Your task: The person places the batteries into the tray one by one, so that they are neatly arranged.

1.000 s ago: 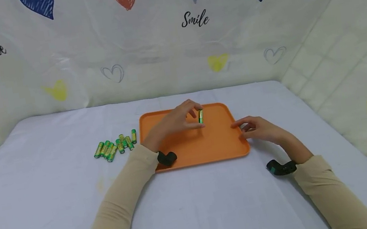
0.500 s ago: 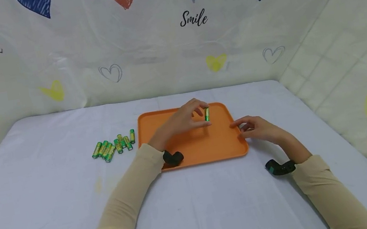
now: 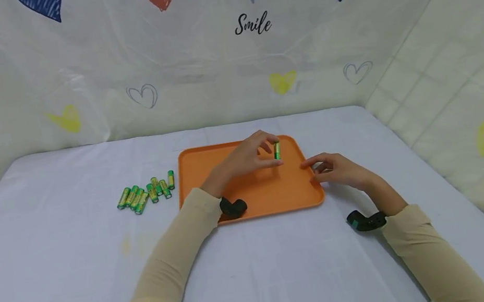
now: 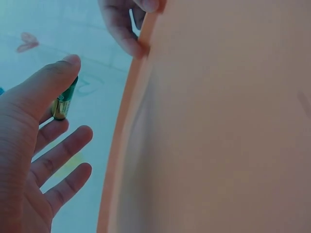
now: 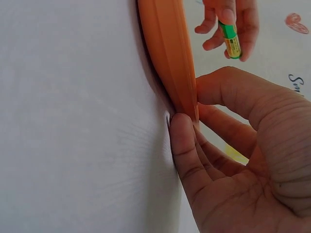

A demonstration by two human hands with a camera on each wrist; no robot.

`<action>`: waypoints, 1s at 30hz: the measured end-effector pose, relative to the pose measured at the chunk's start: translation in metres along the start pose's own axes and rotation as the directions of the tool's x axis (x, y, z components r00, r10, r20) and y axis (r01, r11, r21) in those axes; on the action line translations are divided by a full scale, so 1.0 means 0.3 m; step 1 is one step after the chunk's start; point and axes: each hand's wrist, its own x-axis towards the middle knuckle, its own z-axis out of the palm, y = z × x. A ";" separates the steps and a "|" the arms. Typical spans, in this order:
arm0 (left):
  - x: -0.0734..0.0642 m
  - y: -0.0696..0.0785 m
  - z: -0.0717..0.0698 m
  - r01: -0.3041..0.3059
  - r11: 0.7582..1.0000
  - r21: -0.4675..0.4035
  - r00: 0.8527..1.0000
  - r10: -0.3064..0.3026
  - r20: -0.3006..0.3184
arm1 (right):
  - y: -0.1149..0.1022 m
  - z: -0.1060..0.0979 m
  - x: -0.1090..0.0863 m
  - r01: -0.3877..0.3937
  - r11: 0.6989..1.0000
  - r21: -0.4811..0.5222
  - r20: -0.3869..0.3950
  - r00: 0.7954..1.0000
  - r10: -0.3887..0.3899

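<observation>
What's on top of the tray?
The left grip holds a battery above the tray. I see nothing lying on its uncovered part; the surface behind that grip, the wrist camera and the left sleeve is hidden.

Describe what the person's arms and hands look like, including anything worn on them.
The left sleeve and right sleeve are plain beige, ending near the wrists. The left hand and right hand are bare, without gloves. Each wrist wears a black, bent device: the left-wrist device looks plain, while the right-wrist device shows a small greenish patch.
</observation>
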 end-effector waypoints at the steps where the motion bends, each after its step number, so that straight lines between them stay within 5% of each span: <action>1: 0.003 0.002 0.003 0.010 1.000 -0.002 1.000 -0.010 0.005 | 0.002 0.000 0.001 0.000 1.000 0.004 0.000 1.000 0.000; 17: 0.058 -0.004 0.054 0.091 0.996 -0.013 0.995 -0.090 0.029 | 0.002 0.001 0.001 -0.030 0.999 0.018 -0.014 0.999 0.030; 30: 0.110 -0.008 0.105 0.069 0.997 0.024 0.997 -0.069 0.027 | 0.014 0.004 0.000 -0.004 0.999 0.038 -0.030 1.000 0.005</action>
